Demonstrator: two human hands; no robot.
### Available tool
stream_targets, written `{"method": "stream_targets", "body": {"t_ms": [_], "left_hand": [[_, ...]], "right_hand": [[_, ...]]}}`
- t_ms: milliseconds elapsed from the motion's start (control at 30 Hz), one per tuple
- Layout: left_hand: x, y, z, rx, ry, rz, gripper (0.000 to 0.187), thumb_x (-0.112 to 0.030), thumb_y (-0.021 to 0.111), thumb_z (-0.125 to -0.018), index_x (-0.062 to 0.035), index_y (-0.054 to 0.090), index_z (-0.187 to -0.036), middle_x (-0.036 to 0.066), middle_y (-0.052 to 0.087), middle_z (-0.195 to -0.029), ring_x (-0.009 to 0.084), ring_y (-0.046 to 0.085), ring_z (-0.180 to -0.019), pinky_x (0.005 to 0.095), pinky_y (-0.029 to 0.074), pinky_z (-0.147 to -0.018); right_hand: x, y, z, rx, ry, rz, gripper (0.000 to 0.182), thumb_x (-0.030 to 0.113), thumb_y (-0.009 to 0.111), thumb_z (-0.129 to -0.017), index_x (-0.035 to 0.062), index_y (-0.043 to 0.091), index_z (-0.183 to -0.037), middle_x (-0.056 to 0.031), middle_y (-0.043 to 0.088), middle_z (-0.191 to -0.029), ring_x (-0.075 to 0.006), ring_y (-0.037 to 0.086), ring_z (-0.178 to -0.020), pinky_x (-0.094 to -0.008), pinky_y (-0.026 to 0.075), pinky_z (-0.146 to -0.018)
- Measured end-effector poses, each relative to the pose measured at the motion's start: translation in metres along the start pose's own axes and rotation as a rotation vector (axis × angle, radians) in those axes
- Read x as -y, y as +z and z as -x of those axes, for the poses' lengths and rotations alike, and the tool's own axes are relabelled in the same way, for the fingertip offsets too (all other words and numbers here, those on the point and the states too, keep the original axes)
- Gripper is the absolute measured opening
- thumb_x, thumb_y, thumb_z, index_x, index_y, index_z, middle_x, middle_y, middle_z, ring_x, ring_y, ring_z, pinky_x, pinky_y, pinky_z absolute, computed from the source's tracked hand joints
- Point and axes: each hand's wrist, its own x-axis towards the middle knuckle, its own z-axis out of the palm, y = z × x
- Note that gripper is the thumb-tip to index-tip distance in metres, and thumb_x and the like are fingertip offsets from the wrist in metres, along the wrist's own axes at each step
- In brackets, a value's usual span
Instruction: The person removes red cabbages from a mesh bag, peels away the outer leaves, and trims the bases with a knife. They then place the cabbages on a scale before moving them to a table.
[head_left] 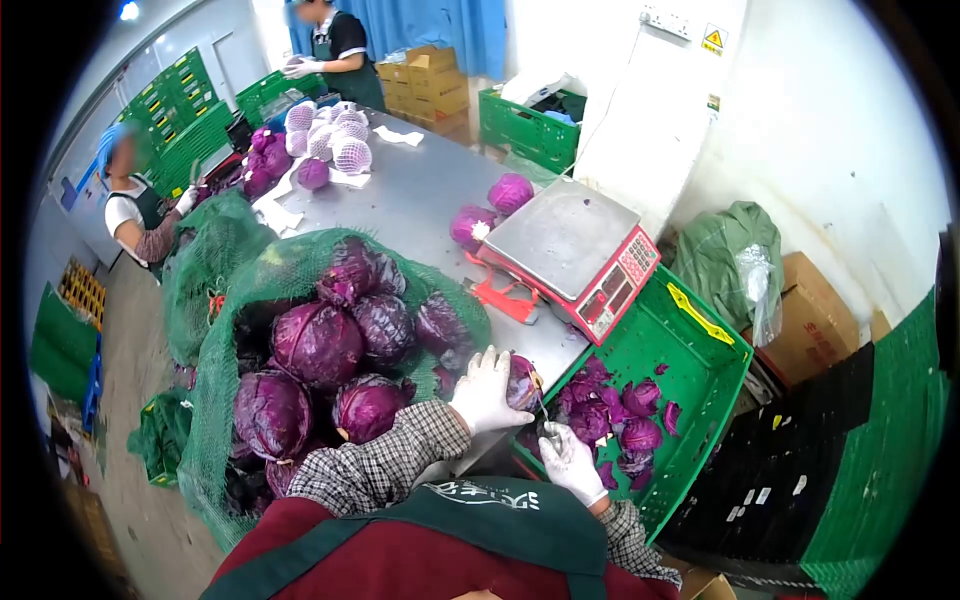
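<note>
My left hand (487, 392), in a white glove, lies over a red cabbage (523, 384) at the table's near edge and holds it there. My gloved right hand (572, 463) is closed around what looks like a small knife (544, 412), its thin blade close to the cabbage's cut side; the handle is mostly hidden. Left of my hands, a green mesh sack (215, 400) gapes around several whole red cabbages (318, 345). Below and right, a green crate (700, 385) holds loose purple leaves (640, 398).
A red scale (565, 235) stands on the metal table (410, 200), beside two red cabbages (511, 194) and a red-orange tool (505, 297). Net-wrapped cabbages (352, 155) lie farther back. Two people in aprons (345, 60) work at the far side and left.
</note>
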Motion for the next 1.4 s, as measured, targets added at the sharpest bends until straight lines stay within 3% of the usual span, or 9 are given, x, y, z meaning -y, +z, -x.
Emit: {"method": "stream_targets", "body": {"t_ms": [333,800,900,1000,1067,1133,1200,1333,1400], "left_hand": [[0.003,0.002,-0.009,-0.007,0.039,-0.027,0.115,-0.061,0.076,-0.059,0.0068,0.031,-0.139,0.031,0.033,-0.139,0.0465,0.035,-0.128,0.0474,0.035,-0.107],[-0.013,-0.017,-0.033,0.086,-0.124,-0.028,0.095,-0.063,0.073,-0.061,0.0064,0.048,-0.120,0.024,0.052,-0.115,0.0397,0.054,-0.107,0.0419,0.047,-0.093],[-0.037,-0.004,-0.005,-0.058,0.076,-0.194,0.086,-0.051,0.076,-0.059,0.0032,0.050,-0.121,0.022,0.048,-0.124,0.0398,0.047,-0.117,0.0546,0.048,-0.087],[-0.009,0.019,0.001,-0.182,0.171,-0.027,0.096,-0.045,0.079,-0.058,-0.0016,0.041,-0.135,0.021,0.043,-0.129,0.0412,0.043,-0.120,0.0563,0.042,-0.096],[0.023,0.012,0.015,-0.295,0.230,0.169,0.101,-0.051,0.081,-0.059,0.0038,0.040,-0.133,0.030,0.039,-0.136,0.0438,0.039,-0.127,0.0475,0.033,-0.108],[0.053,0.020,0.037,-0.292,0.247,0.225,0.106,-0.050,0.083,-0.060,0.0048,0.035,-0.137,0.030,0.034,-0.141,0.0433,0.033,-0.133,0.0463,0.029,-0.112],[0.057,0.024,0.055,-0.273,0.308,0.205,0.112,-0.047,0.083,-0.061,0.0036,0.025,-0.143,0.028,0.025,-0.148,0.0440,0.024,-0.138,0.0474,0.025,-0.114],[0.041,0.007,0.071,-0.215,0.133,0.121,0.119,-0.048,0.083,-0.059,0.0029,0.020,-0.146,0.029,0.032,-0.141,0.0436,0.032,-0.133,0.0478,0.030,-0.111],[0.033,-0.001,0.073,-0.190,0.113,0.092,0.121,-0.048,0.084,-0.059,-0.0005,0.018,-0.148,0.029,0.034,-0.138,0.0444,0.035,-0.129,0.0491,0.035,-0.106]], "right_hand": [[0.020,-0.007,-0.003,0.091,0.010,0.435,0.019,0.018,0.056,-0.089,0.0039,0.057,-0.102,-0.0193,0.064,-0.084,-0.0396,0.064,-0.078,-0.0446,0.053,-0.067],[-0.010,0.000,-0.074,0.036,0.111,0.795,0.016,0.017,0.052,-0.087,0.0021,0.054,-0.093,-0.0233,0.064,-0.075,-0.0423,0.064,-0.072,-0.0515,0.052,-0.064],[-0.017,0.007,-0.092,0.150,0.195,0.972,0.019,0.015,0.052,-0.085,-0.0012,0.059,-0.091,-0.0235,0.067,-0.082,-0.0395,0.067,-0.077,-0.0482,0.053,-0.066],[-0.026,-0.002,-0.070,0.099,0.188,0.796,0.018,0.016,0.051,-0.087,-0.0009,0.057,-0.089,-0.0242,0.066,-0.083,-0.0412,0.065,-0.079,-0.0490,0.052,-0.068],[-0.082,-0.004,-0.048,-0.019,-0.245,0.538,0.023,0.023,0.052,-0.092,0.0001,0.055,-0.095,-0.0181,0.063,-0.076,-0.0354,0.059,-0.058,-0.0428,0.050,-0.057],[-0.025,0.002,-0.026,0.065,0.347,-0.031,0.033,0.029,0.054,-0.095,-0.0012,0.055,-0.109,-0.0113,0.060,-0.072,-0.0202,0.053,-0.047,-0.0319,0.045,-0.048],[-0.002,0.015,-0.022,0.058,0.269,-0.095,0.044,0.033,0.054,-0.097,-0.0017,0.051,-0.124,-0.0060,0.057,-0.070,-0.0101,0.048,-0.044,-0.0255,0.039,-0.044],[0.019,0.030,-0.020,0.142,0.311,-0.300,0.053,0.034,0.051,-0.099,-0.0006,0.041,-0.138,-0.0055,0.053,-0.065,-0.0112,0.043,-0.041,-0.0255,0.037,-0.042],[0.027,0.026,-0.021,0.232,0.153,-0.076,0.042,0.019,0.055,-0.094,-0.0021,0.045,-0.130,-0.0186,0.060,-0.097,-0.0248,0.062,-0.073,-0.0335,0.052,-0.061]]}}
